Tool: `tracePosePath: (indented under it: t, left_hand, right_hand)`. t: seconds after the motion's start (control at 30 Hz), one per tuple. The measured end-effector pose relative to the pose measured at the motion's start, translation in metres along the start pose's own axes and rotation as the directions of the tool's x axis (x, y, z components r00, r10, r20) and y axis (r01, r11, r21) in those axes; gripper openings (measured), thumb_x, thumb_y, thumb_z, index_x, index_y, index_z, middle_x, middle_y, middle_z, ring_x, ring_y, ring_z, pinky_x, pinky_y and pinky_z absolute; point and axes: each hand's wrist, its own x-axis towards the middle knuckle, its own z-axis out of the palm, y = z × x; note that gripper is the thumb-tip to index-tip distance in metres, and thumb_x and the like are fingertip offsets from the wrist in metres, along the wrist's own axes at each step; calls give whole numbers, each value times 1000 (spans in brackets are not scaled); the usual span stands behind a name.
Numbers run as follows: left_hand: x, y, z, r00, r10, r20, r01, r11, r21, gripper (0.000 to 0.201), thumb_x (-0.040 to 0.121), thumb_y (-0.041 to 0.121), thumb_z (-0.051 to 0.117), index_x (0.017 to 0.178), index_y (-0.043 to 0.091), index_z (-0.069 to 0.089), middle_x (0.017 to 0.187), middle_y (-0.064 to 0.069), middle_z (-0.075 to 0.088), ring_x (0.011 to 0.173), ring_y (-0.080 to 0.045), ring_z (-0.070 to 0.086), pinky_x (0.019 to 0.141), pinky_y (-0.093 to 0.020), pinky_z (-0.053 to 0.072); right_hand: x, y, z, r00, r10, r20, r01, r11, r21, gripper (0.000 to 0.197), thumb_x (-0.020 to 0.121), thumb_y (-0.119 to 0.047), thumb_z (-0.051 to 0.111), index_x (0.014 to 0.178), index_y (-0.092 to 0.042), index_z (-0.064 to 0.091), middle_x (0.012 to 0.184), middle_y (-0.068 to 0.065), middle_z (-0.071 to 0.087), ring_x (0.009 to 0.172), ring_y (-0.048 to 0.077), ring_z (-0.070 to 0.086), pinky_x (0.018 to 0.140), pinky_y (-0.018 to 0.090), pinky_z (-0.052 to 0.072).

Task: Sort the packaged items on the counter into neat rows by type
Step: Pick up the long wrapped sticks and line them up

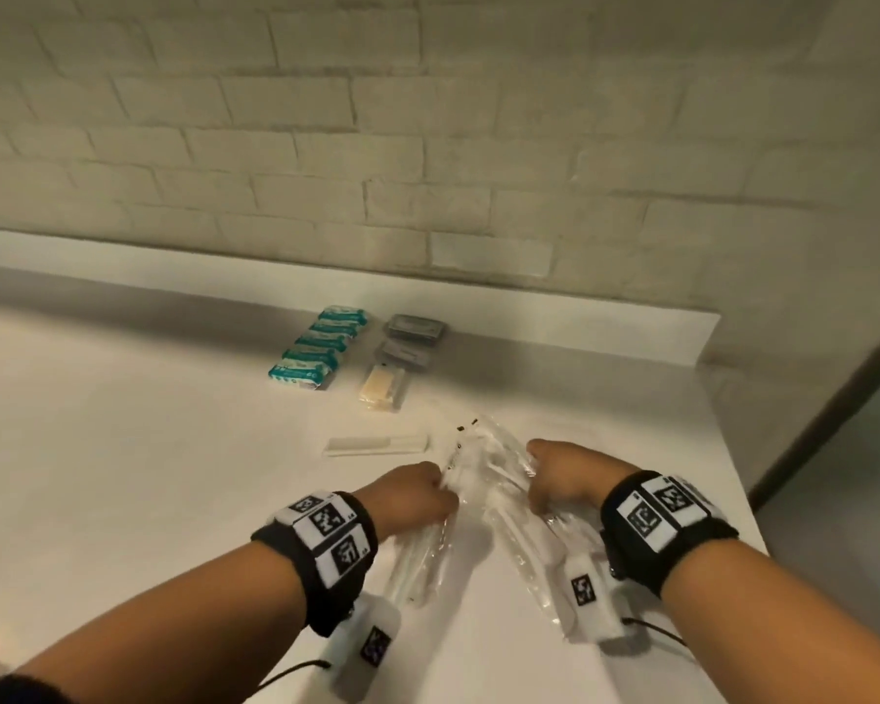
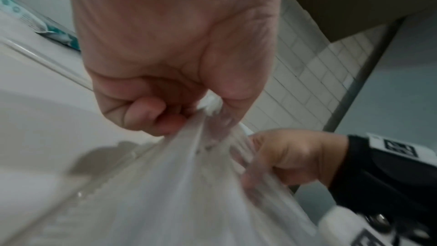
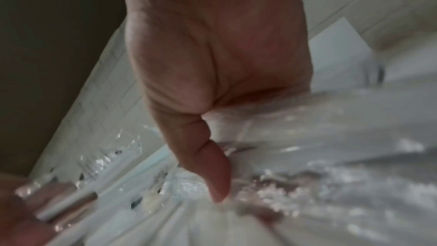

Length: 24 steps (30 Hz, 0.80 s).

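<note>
Clear crinkly packets (image 1: pixel 483 470) of white sticks, blurred, bunched on the counter (image 1: pixel 123 475); both hands pinch them.

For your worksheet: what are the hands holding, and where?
Both hands, left and right, grip clear packets around their middles.

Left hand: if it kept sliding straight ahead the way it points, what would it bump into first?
Probably the flat white packet lying crosswise just beyond the left hand, which now grips clear plastic packets. The beige packet and teal packs lie farther back. Depth is hard to judge, so it might pass beside it.
</note>
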Motion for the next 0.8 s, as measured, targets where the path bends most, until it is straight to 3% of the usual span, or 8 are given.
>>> tracePosePath:
  t: [0.13, 0.27, 0.3, 0.37, 0.43, 0.5, 0.63, 0.8]
  left_hand:
    - [7, 9, -24, 1000, 11, 8, -10, 987, -158, 14, 75, 24, 59, 76, 14, 49, 70, -2, 48, 57, -15, 40, 50, -25, 30]
    - [30, 50, -50, 999, 48, -14, -49, 991, -121, 19, 83, 16, 56, 65, 12, 50, 59, -1, 41, 50, -15, 34, 45, -23, 26]
    - [43, 62, -57, 997, 68, -22, -70, 993, -97, 22, 86, 18, 56, 65, 12, 52, 59, -1, 42, 49, -14, 35, 45, -22, 27]
    - [67, 77, -69, 995, 87, -45, -90, 993, -71, 26, 90, 29, 57, 74, 9, 60, 63, -3, 47, 50, -15, 41, 48, -23, 34]
    - [90, 81, -78, 994, 85, -71, -90, 994, -63, 43, 90, 41, 59, 109, 3, 61, 80, -7, 59, 67, -21, 59, 62, -28, 49]
    - [106, 75, -83, 994, 48, -93, -55, 996, -65, 68, 88, 42, 62, 142, 9, 38, 115, -10, 62, 98, -26, 65, 79, -34, 55]
    - [123, 45, -79, 991, 108, -74, -87, 965, 248, 72, 87, 37, 63, 147, 18, 29, 143, -12, 48, 120, -28, 56, 99, -39, 49]
    - [118, 41, -61, 983, 183, 22, -172, 871, 460, 67, 91, 44, 54, 150, 30, 25, 152, -11, 33, 136, -29, 39, 109, -37, 33]
  right_hand:
    - [-11, -1, -18, 998, 31, -55, -17, 969, 246, 32, 74, 3, 65, 101, -12, 58, 83, 3, 62, 68, 12, 56, 50, 20, 40]
    - [0, -1, -49, 986, 96, -135, -48, 945, 323, 48, 78, 6, 65, 123, -6, 55, 85, 5, 61, 64, 12, 53, 40, 14, 42]
    - [6, -1, -60, 979, 122, -164, -56, 932, 359, 55, 79, 4, 67, 130, -6, 49, 95, 7, 63, 67, 13, 55, 47, 16, 47]
    - [20, 4, -75, 954, 184, -236, -86, 924, 373, 71, 77, -9, 75, 138, -8, 39, 121, 14, 59, 90, 24, 62, 76, 31, 54]
    - [33, 14, -80, 907, 249, -340, -143, 941, 307, 79, 75, -23, 78, 141, -11, 36, 133, 16, 51, 112, 32, 58, 94, 39, 50]
    - [43, 22, -75, 874, 244, -421, -136, 953, 270, 66, 80, -28, 71, 138, -12, 42, 131, 16, 51, 112, 34, 58, 94, 40, 50]
    - [57, 13, -52, 908, 82, -410, -41, 993, 108, 38, 88, -20, 56, 125, -9, 60, 126, 13, 59, 109, 31, 60, 91, 31, 49]
    - [85, -19, -30, 942, -43, -332, 44, 999, -4, 46, 91, -30, 56, 136, -24, 51, 132, 11, 53, 117, 30, 56, 98, 35, 47]
